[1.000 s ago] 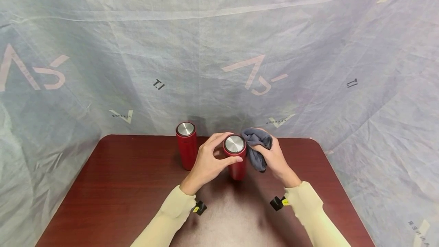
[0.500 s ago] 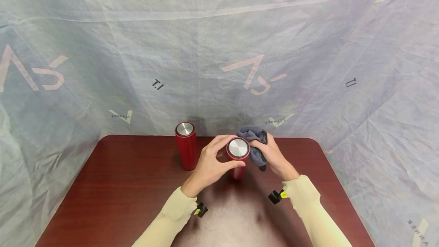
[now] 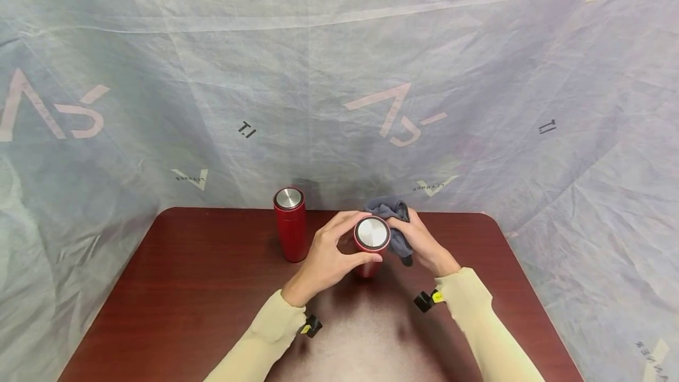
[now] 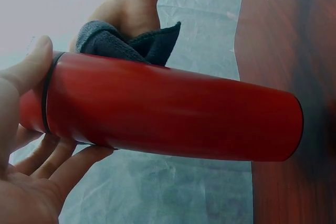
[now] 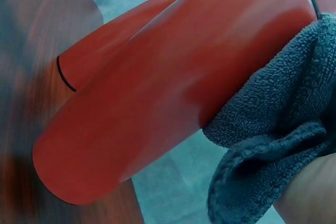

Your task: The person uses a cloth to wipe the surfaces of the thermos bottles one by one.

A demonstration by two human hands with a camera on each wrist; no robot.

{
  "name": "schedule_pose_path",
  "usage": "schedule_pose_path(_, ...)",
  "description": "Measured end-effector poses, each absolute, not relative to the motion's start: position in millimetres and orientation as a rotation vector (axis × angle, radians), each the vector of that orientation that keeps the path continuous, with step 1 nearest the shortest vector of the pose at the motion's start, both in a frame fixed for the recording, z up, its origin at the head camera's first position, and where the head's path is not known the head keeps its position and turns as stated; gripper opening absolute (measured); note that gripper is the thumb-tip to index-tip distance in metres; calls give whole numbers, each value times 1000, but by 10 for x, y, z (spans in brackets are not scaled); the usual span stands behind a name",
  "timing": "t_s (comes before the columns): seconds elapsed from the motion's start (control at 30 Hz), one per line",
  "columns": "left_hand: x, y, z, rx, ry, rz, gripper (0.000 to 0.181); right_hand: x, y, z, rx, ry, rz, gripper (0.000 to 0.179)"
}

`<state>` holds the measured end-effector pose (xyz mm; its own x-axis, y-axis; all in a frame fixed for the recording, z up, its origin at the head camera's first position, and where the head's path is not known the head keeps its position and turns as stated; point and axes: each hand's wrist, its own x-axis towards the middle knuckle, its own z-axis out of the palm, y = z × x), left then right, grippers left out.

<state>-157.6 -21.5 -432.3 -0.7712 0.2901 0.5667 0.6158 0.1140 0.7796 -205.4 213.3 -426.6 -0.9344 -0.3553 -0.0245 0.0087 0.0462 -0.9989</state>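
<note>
Fingers (image 4: 77, 169) of the left hand (image 3: 326, 259) are curled round the upper end of a red bottle (image 4: 173, 113); against that bottle's right side, a dark grey cloth (image 5: 278, 103) is pressed, bunched in the bent right hand (image 3: 422, 244). Left of the bottle, a second bottle (image 3: 291, 233) is stood upright on the bench (image 3: 201, 293).

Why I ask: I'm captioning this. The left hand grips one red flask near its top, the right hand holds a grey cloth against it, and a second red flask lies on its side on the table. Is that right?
Not quite: the head view shows the second red flask standing upright on the table. The left hand, first flask, right hand and cloth are as you say.
</note>
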Motion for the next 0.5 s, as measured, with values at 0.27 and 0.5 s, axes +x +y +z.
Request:
schedule_pose_path(0.27, -1550, -202, -4310, -901, -2114, -1712, 69, -2111, 2136, -4359, -453, 2024, -1988, 40)
schedule_pose_path(0.5, -1528, -173, -4291, -925, -2116, -1710, 70, -2134, 2169, -4423, -470, 2029, -1940, 29)
